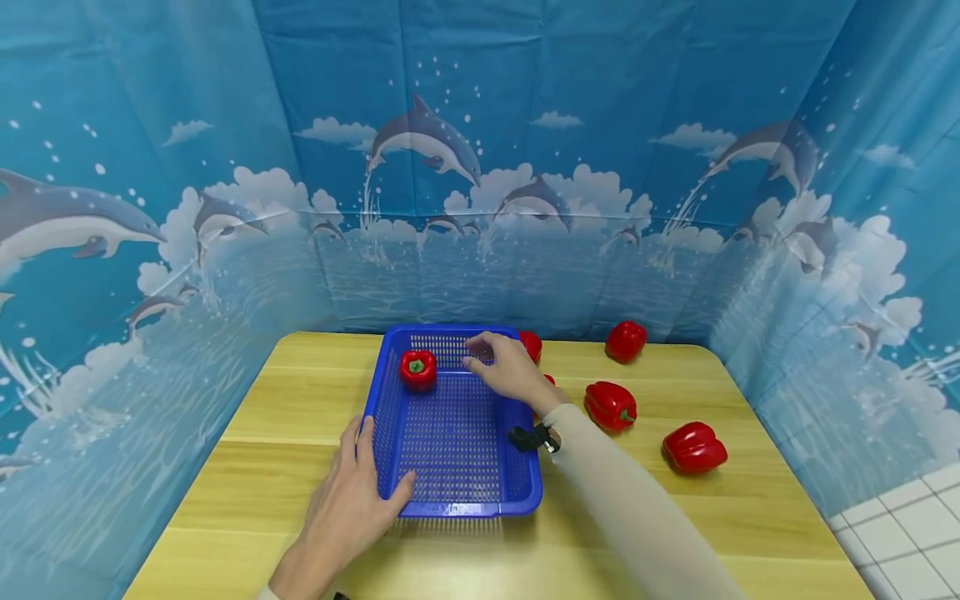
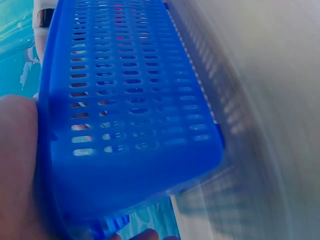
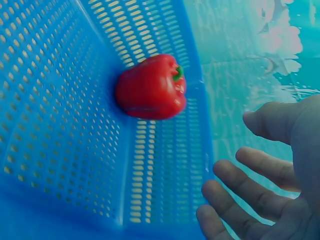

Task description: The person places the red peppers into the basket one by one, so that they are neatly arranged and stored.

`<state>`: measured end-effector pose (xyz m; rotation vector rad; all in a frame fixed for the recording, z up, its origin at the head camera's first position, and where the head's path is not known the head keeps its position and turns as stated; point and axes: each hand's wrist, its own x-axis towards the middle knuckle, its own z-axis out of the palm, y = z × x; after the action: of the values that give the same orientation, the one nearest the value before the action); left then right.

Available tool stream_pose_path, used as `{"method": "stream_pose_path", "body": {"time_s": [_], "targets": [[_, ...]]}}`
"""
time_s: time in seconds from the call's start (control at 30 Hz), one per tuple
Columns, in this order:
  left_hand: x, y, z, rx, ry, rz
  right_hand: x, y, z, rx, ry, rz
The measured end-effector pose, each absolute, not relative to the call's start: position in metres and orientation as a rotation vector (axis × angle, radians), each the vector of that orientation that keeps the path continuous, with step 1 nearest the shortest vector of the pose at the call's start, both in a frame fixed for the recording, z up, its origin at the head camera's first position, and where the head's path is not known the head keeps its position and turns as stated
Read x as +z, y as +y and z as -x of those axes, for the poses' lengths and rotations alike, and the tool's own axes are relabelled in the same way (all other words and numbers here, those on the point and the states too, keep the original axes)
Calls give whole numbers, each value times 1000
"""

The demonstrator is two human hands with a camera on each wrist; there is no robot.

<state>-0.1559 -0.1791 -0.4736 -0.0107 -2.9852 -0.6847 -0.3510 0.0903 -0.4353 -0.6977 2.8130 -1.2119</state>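
Observation:
A blue perforated plastic basket [image 1: 450,433] stands on the wooden table, with one red bell pepper [image 1: 417,370] in its back left corner. My left hand [image 1: 352,492] holds the basket's front left corner, fingers along the outer left side and thumb over the front rim. In the left wrist view, that hand [image 2: 17,165] lies against the rim. My right hand [image 1: 510,367] hovers over the basket's back right part, its fingers loosely bent and holding nothing. In the right wrist view, the right hand [image 3: 265,190] is apart from the pepper [image 3: 150,87].
Right of the basket lie several red peppers: one at the back [image 1: 626,342], one in the middle [image 1: 611,406] and one farther right [image 1: 694,448]. Another pepper [image 1: 531,345] shows behind the basket's right rim. A dolphin-print curtain [image 1: 465,275] surrounds the table [image 1: 277,417].

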Motion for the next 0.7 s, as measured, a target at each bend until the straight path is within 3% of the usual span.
{"method": "stream_pose_path", "body": {"time_s": [0.7], "targets": [[-476,-167,160,-710,-3004,-69,-435,185,322,-1269,2851,615]]}}
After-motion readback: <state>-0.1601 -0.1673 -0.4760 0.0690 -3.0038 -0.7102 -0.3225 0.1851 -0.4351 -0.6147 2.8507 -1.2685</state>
